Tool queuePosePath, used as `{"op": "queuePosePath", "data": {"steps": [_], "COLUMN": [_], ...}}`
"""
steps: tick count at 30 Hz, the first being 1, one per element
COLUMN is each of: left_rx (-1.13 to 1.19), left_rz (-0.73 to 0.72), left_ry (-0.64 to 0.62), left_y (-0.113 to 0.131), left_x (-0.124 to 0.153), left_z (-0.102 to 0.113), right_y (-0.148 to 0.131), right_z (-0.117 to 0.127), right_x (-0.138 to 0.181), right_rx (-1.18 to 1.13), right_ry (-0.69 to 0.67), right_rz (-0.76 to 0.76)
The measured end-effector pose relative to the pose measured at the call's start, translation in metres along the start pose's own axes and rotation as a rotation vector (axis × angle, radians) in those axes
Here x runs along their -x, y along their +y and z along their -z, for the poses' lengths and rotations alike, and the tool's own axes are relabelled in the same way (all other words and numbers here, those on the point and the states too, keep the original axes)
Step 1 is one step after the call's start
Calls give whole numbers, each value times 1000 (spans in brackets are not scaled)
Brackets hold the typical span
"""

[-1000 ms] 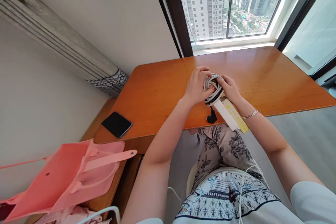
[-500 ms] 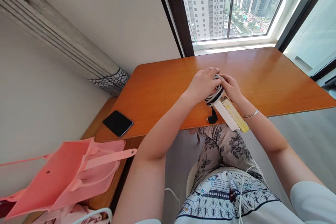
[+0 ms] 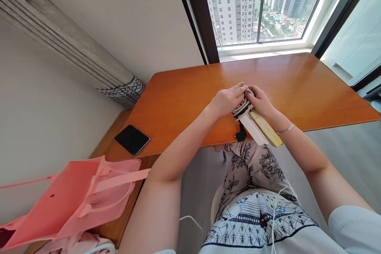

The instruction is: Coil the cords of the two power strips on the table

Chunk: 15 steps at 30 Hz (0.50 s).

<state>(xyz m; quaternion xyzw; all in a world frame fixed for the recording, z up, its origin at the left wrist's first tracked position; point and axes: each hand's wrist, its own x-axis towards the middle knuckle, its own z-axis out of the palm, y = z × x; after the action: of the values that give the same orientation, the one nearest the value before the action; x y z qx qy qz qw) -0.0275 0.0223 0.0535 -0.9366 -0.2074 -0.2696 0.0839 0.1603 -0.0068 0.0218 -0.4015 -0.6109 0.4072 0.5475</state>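
Both hands meet at a coiled grey-white cable (image 3: 241, 110) over the near edge of the table. My left hand (image 3: 228, 100) wraps over the coil's left and top, fingers closed on it. From the right, my right hand (image 3: 261, 101) pinches the same coil near its top; some fingertips are hidden. A black plug (image 3: 241, 131) hangs below the coil. Beside it, a long white bar (image 3: 253, 130) and a yellow bar (image 3: 269, 130) slant down to the right, side by side. Whether the two bars are joined, I cannot tell.
On the left of the wooden table (image 3: 184, 99) lies a black phone (image 3: 132, 139). A pink bag (image 3: 89, 198) stands open at the lower left, its strap touching or passing behind my left arm. A window (image 3: 258, 8) is beyond the table.
My left hand has slid slightly down and left on the coil, its fingers now flatter over the top. The bars have tilted up slightly, and more of the yellow one's side shows.
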Motion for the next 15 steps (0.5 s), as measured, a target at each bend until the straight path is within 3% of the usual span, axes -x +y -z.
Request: {"op": "queuePosePath", "data": {"steps": [8,12,15], "left_rx": [27,131,293], "left_rz": [52,212,394], "left_ry": [21,44,137], "left_y": [1,6,5], "left_x": [3,3,4], "left_z": [-4,-3,-5], "right_y": [0,0,3], "right_z": [2,-2,-7], "right_x": [9,13,14], "right_rx": [-107,-87,-166], "right_ry": [-27,67,96], "right_rz": [-175,-140,-154]}}
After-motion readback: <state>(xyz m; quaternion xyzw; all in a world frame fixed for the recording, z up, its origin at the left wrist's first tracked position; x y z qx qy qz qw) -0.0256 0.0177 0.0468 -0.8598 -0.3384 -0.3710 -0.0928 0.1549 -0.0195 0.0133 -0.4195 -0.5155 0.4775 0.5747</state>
